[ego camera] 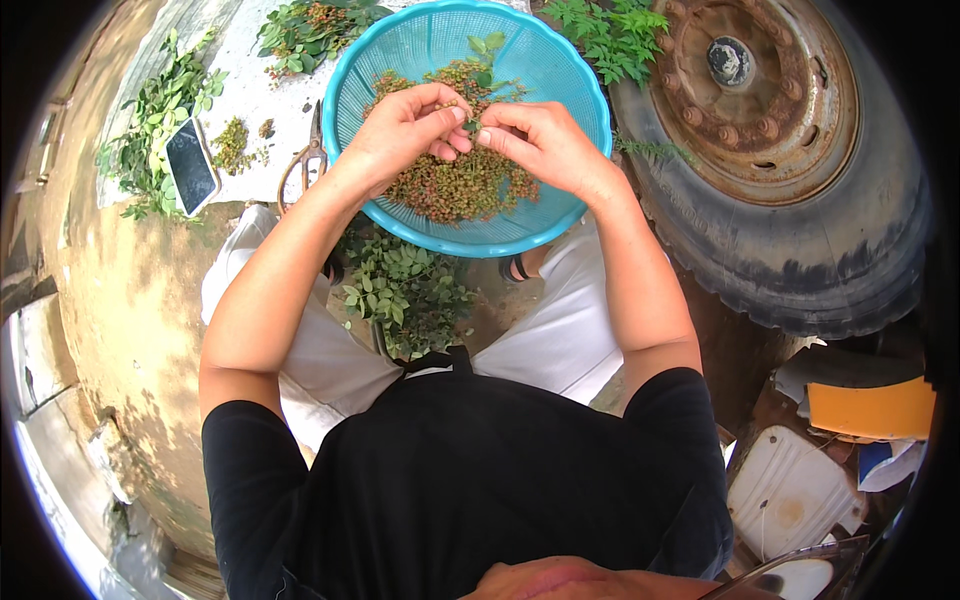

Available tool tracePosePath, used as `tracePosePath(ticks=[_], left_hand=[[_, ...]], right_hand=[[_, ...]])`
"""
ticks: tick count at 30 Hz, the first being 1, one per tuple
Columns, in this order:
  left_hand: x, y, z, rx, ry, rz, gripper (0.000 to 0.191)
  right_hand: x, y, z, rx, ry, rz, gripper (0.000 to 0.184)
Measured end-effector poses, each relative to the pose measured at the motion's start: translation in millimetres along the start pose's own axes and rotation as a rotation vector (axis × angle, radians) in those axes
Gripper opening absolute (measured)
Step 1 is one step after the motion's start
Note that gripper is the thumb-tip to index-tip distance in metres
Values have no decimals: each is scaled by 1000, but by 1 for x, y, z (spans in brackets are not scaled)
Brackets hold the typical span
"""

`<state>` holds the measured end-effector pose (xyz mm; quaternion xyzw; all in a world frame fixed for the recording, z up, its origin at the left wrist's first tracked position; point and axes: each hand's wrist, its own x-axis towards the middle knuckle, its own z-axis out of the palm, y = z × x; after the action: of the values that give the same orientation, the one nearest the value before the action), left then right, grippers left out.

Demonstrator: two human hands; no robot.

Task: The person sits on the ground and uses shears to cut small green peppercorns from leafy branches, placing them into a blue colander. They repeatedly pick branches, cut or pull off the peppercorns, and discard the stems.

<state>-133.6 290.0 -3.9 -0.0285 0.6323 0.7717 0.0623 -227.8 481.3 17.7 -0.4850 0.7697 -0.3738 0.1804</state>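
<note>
A turquoise plastic mesh basket stands before me, with a heap of small green and reddish berry clusters in it. Over the heap, my left hand and my right hand meet with their fingertips close together. A small green sprig is pinched between them, its lower part hidden by the fingers. Thumb and forefinger of each hand are on it. Behind the hands, a leafy stem sticks up from the heap.
Left of the basket lie scissors, a smartphone, loose berry clusters and cut leafy branches. More berried branches lie behind. A large tyre on a rusty wheel stands close at right. Leafy cuttings lie between my legs.
</note>
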Motion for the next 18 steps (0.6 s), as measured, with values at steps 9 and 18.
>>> tracePosePath(ticks=[9, 18], left_hand=[[-3, 5, -16, 475, -87, -80, 17], [-9, 9, -24, 1086, -14, 144, 29]], right_hand=[[-2, -3, -18, 127, 56, 131, 23], [7, 18, -7, 287, -346, 191, 31]])
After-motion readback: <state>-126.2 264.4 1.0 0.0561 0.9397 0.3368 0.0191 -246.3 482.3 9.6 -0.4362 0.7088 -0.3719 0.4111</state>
